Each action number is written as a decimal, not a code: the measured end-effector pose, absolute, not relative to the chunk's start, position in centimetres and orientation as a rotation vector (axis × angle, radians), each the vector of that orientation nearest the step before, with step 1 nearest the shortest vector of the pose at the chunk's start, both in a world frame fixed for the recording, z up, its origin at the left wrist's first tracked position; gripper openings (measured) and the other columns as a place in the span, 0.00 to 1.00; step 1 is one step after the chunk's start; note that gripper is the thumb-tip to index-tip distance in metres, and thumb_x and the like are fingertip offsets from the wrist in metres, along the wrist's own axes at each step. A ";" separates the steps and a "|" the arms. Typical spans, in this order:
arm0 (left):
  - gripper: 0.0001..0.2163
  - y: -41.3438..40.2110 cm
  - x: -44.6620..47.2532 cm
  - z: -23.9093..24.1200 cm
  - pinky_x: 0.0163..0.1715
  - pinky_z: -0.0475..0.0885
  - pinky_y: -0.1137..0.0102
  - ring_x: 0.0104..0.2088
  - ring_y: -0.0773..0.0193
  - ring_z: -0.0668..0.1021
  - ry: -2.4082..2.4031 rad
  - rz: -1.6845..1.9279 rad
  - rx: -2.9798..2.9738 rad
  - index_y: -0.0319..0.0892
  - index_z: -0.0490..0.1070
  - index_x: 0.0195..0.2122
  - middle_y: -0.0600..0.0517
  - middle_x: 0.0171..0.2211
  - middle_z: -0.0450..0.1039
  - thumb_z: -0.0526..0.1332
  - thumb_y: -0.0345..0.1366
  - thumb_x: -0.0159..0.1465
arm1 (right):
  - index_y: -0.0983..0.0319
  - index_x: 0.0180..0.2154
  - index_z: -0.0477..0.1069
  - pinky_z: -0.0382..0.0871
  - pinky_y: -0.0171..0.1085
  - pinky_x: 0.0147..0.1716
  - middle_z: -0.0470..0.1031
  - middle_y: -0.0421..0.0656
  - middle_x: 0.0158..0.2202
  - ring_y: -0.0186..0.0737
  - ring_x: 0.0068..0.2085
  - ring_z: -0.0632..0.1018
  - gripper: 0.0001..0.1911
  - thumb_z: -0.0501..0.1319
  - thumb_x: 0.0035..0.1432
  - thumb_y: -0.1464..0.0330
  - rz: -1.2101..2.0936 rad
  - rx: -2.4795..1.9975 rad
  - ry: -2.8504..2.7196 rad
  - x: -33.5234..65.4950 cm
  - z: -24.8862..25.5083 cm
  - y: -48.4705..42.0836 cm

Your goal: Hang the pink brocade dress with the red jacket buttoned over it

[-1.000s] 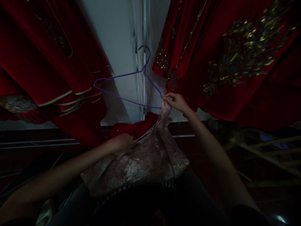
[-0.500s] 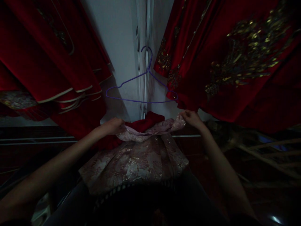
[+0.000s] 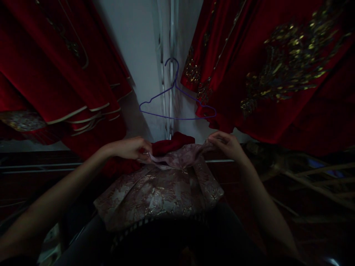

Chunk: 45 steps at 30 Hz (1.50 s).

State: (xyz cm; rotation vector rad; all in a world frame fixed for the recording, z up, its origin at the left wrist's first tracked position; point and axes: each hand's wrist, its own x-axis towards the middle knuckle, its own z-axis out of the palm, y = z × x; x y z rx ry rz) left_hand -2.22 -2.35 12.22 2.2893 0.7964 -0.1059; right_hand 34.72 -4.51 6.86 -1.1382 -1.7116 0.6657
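A pink brocade garment [image 3: 166, 190] with a shiny pattern lies across my lap, its upper edge lifted and held at both ends. My left hand [image 3: 134, 148] is closed on the left end of that edge. At the right end, my right hand [image 3: 226, 144] pinches the cloth between thumb and fingers. Red fabric [image 3: 181, 139] shows just behind the raised edge. Beyond it, a purple wire hanger [image 3: 177, 118] hangs with no clothing on it, apart from both hands.
Red garments with pale trim [image 3: 69, 74] hang on the left. More red clothing with gold sequins [image 3: 291, 66] hangs on the right. Between them stands a pale wall [image 3: 130, 44] with a vertical metal rail [image 3: 172, 33]. A wooden frame [image 3: 318, 184] sits low at right.
Both hands have moved a little inward along the garment's edge, the left one more plainly, and the cloth between them is slacker. The hanger has swung slightly to the right.
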 end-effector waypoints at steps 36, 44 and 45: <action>0.07 0.5 1.4 10.0 0.60 0.44 0.47 0.62 0.48 0.59 0.951 0.405 3.076 0.47 0.78 0.37 0.51 0.65 0.55 0.60 0.37 0.62 | 0.61 0.36 0.69 0.70 0.37 0.41 0.75 0.43 0.37 0.39 0.39 0.76 0.21 0.58 0.53 0.50 0.332 -1.148 -0.930 36.3 0.4 6.1; 0.08 0.6 1.1 10.1 0.59 0.43 0.46 0.62 0.48 0.59 0.954 0.415 3.103 0.46 0.78 0.36 0.50 0.65 0.56 0.59 0.38 0.63 | 0.60 0.36 0.69 0.70 0.37 0.40 0.75 0.43 0.37 0.38 0.38 0.76 0.21 0.58 0.53 0.49 0.374 -1.125 -0.992 35.9 1.4 6.7; 0.07 0.7 1.2 10.0 0.59 0.44 0.46 0.61 0.48 0.59 0.951 0.424 3.099 0.46 0.78 0.36 0.50 0.65 0.57 0.59 0.38 0.62 | 0.60 0.36 0.69 0.71 0.37 0.40 0.76 0.43 0.37 0.38 0.38 0.76 0.21 0.57 0.54 0.49 0.356 -1.133 -1.031 35.9 1.8 6.8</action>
